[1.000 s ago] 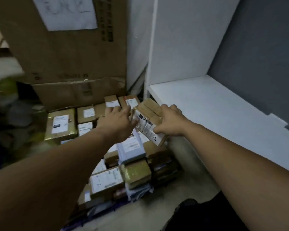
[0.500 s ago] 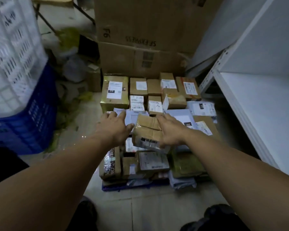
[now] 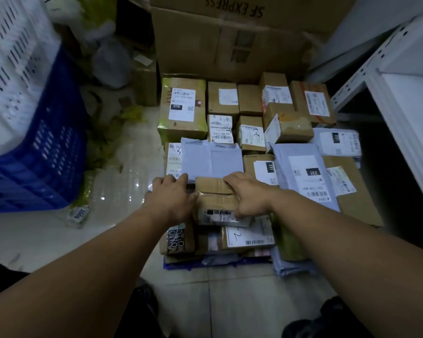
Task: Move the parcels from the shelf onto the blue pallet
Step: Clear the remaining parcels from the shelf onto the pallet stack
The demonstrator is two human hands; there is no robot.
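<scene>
The left hand (image 3: 171, 198) and right hand (image 3: 248, 193) clasp 1 small brown box (image 3: 216, 201) between them, fingers bent round its sides. It sits low over the front of the parcel pile (image 3: 230, 106); whether it rests there yet I cannot tell. The pile hides most of the blue pallet (image 3: 181, 263), so much seems done; what remains on the white shelf (image 3: 410, 101) is largely out of view.
</scene>
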